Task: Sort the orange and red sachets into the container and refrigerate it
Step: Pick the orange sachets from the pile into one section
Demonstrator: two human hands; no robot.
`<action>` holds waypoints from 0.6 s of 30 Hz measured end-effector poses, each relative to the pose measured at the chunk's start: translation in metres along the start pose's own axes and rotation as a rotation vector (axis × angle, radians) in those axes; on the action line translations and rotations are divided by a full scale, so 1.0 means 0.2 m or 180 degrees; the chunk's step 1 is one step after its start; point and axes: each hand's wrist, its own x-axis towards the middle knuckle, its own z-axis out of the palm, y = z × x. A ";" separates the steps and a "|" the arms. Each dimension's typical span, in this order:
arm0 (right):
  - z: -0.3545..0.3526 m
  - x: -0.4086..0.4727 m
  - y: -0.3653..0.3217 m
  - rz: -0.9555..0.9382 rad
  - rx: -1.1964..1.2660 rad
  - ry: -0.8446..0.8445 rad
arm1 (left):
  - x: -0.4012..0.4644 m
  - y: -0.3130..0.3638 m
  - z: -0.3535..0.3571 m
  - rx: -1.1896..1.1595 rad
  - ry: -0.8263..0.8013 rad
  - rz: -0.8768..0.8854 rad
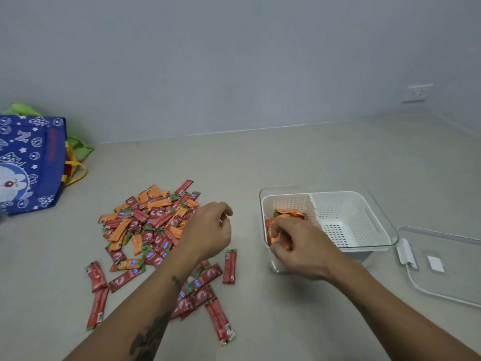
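Head view, only one: right hand (pixel 299 246) sits at the near-left corner of the container (pixel 382 230), centre-right of frame, fingers curled round a bunch of orange sachets (pixel 289 213) – prob. lowering them into the left compartment, which already has a few orange ones; right compartment looks bare, likely kept for reds. Left hand (pixel 208 230) hovers over the mixed pile of sachets (pixel 145 225) at centre-left on the tabletop (pixel 286 157), fingers loosely curled, nothing visibly held – placed to grab the next lot. A few red sachets (pixel 229 267) lie apart at lower centre. Clear lid (pixel 442 269) lies off at right edge, so filling stays easy. Blue bag (pixel 28 162) at far left.
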 end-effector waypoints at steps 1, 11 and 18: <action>0.00 0.04 -0.06 -0.0076 0.0093 0.0079 | -0.04 -0.07 -0.02 0.0012 0.0001 -0.0082; 0.56 0.48 -0.61 -0.0301 0.0061 -0.0626 | -0.37 -0.87 -0.26 0.0247 -0.0114 -0.0860; 0.96 0.62 -0.80 0.0058 -0.0166 -0.1246 | -0.53 -1.33 -0.30 0.0274 -0.0460 -0.1158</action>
